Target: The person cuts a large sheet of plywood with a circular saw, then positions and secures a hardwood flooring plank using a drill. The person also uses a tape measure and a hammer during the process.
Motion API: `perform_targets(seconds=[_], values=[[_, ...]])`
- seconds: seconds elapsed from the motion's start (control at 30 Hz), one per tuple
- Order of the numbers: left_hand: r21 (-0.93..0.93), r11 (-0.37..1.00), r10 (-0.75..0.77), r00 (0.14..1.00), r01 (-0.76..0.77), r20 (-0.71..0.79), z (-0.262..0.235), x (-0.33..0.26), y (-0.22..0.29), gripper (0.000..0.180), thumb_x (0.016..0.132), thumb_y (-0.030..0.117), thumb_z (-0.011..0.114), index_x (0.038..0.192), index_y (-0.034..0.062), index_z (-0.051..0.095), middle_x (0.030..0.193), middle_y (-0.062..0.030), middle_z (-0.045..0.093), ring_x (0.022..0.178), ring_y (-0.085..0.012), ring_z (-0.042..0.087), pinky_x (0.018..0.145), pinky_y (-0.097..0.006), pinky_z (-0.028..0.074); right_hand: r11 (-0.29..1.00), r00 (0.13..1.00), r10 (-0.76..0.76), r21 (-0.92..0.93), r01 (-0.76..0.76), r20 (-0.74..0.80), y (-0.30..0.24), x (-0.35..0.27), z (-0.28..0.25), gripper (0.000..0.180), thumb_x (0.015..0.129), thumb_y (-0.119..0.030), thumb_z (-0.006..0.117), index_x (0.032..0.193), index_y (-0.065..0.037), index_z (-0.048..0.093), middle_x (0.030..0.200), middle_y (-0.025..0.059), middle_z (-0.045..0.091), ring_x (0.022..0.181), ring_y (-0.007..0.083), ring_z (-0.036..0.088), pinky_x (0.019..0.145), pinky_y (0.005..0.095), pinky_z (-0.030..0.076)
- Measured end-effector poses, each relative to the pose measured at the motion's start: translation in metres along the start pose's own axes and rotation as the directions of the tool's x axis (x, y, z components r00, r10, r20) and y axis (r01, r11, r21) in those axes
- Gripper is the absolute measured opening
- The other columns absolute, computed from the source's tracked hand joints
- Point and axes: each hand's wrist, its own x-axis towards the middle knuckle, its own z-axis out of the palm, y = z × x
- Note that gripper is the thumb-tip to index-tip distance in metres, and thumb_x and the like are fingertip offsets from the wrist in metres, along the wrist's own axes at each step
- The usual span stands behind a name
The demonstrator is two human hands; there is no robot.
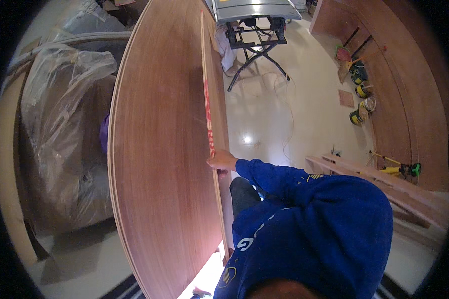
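A long thin plywood sheet (209, 109) stands on edge in front of me, its narrow edge upward and partly marked in red. My right hand (222, 161) is closed over that edge, thumb on one side and fingers on the other. Farther down the same edge, my left hand (227, 256) grips the sheet; only a small part of it shows beside my blue sleeve. To the left of the sheet spreads a broad reddish-brown wood panel (159, 139) with a pale layered edge.
At the far end stands a grey-topped table saw (254, 9) on black folding legs. Clear plastic sheeting (60, 134) covers bulky things on the left. Several tubs (357, 116) line the right wall. Wooden boards (379, 177) lie right of me, and a thin cord (287, 119) crosses the floor.
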Motion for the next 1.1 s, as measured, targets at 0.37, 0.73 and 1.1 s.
perform_targets(seconds=[0.37,0.73,1.1], values=[[0.025,1.0,0.002,0.999,-0.001,-0.04,0.091,0.09,0.194,0.06,0.096,0.053,0.069,0.08,-0.0045,0.067,0.07,-0.0235,0.065,0.072,-0.0348,0.07,0.064,-0.048,0.054,0.995,0.999,-0.035,-0.097,0.034,-0.01,-0.053,0.179,-0.169,0.035,0.094,-0.028,0.062,0.083,0.005,0.065,0.068,0.0183,0.068,0.054,0.0301,0.071,0.047,0.0427,0.062],[-0.086,0.985,0.134,0.974,-0.151,-0.185,0.158,0.211,0.468,0.053,0.096,0.044,0.075,0.081,-0.0062,0.067,0.073,-0.0178,0.069,0.067,-0.0243,0.067,0.061,-0.039,0.052,0.995,0.996,-0.086,-0.056,0.088,0.035,-0.086,0.427,-0.377,0.04,0.089,-0.032,0.068,0.084,0.009,0.069,0.077,0.0231,0.073,0.058,0.0351,0.074,0.048,0.0418,0.062],[-0.926,-0.18,-0.195,0.91,0.333,0.366,0.258,0.408,0.613,0.024,0.097,0.013,0.061,0.108,-0.0062,0.069,0.102,-0.0171,0.074,0.087,-0.0211,0.071,0.074,-0.03,0.06,0.985,0.971,0.173,0.037,-0.169,-0.167,-0.108,0.649,-0.492,0.037,0.085,-0.029,0.076,0.097,0.005,0.068,0.092,0.0197,0.073,0.082,0.0373,0.077,0.059,0.0486,0.066]])
